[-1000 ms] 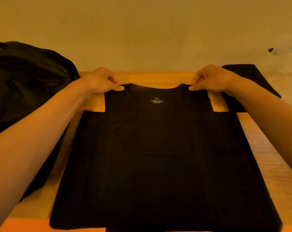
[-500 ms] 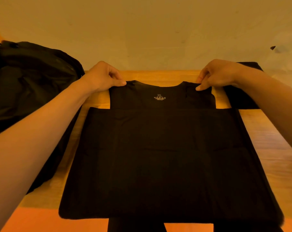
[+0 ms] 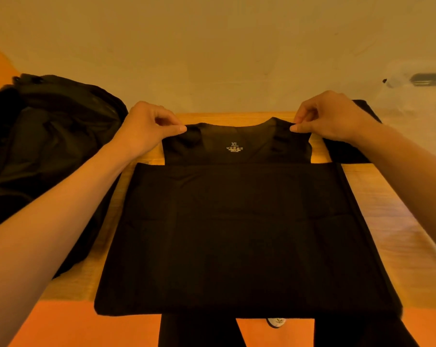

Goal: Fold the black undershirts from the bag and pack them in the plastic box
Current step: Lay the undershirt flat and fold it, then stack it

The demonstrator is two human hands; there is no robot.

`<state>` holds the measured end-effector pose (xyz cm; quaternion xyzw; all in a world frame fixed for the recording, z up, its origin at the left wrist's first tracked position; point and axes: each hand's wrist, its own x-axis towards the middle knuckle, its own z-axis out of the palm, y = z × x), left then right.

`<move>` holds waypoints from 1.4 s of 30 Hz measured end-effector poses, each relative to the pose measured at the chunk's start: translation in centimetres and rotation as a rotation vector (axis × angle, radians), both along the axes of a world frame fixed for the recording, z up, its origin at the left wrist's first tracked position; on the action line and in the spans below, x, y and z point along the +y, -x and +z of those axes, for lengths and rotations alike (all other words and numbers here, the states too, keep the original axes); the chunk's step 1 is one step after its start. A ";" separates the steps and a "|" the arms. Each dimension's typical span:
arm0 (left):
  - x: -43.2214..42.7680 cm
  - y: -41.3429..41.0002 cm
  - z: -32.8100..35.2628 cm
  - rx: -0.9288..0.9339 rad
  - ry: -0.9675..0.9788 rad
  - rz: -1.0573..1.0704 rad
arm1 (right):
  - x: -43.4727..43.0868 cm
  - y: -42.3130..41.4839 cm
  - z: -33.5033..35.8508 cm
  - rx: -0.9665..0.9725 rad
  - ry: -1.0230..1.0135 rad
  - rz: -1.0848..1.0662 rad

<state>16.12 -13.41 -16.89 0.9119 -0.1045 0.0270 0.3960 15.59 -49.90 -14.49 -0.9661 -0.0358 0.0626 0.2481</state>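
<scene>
A black undershirt [image 3: 237, 234] lies spread on the wooden table [image 3: 392, 204], neck end away from me, with an XL label printed inside the collar. My left hand [image 3: 146, 126] pinches the left shoulder strap between thumb and fingers. My right hand [image 3: 329, 116] pinches the right shoulder strap the same way. Both straps are lifted slightly off the table. The shirt's lower hem hangs at the table's near edge. A black bag [image 3: 44, 146] sits at the left of the table.
Another piece of black cloth [image 3: 349, 149] lies behind my right wrist at the far right of the table. A pale wall rises just beyond the table. Below the near edge I see my dark trouser legs, a shoe [image 3: 277, 321] and an orange floor.
Both hands have risen a little and drawn the shoulder straps up and toward the far edge. The shirt's hem has slid further onto the table.
</scene>
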 end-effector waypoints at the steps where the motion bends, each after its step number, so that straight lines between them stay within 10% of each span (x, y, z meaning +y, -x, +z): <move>1: 0.2 0.9 0.0 -0.031 0.030 -0.010 | -0.2 0.8 0.0 -0.040 -0.012 0.012; 8: 1.6 6.8 0.0 -0.090 0.092 -0.037 | -0.5 6.9 0.0 -0.328 -0.022 0.168; 22: 2.7 12.4 -3.1 -0.337 -0.436 -0.224 | -3.0 12.4 -3.7 -0.407 0.224 0.426; 34: -3.7 11.6 -2.0 -0.082 -0.389 -0.086 | -0.1 11.4 -3.0 -0.441 0.179 0.327; 42: -5.7 9.3 -5.6 0.067 -0.771 -0.088 | 4.2 9.4 -7.1 0.006 0.430 0.175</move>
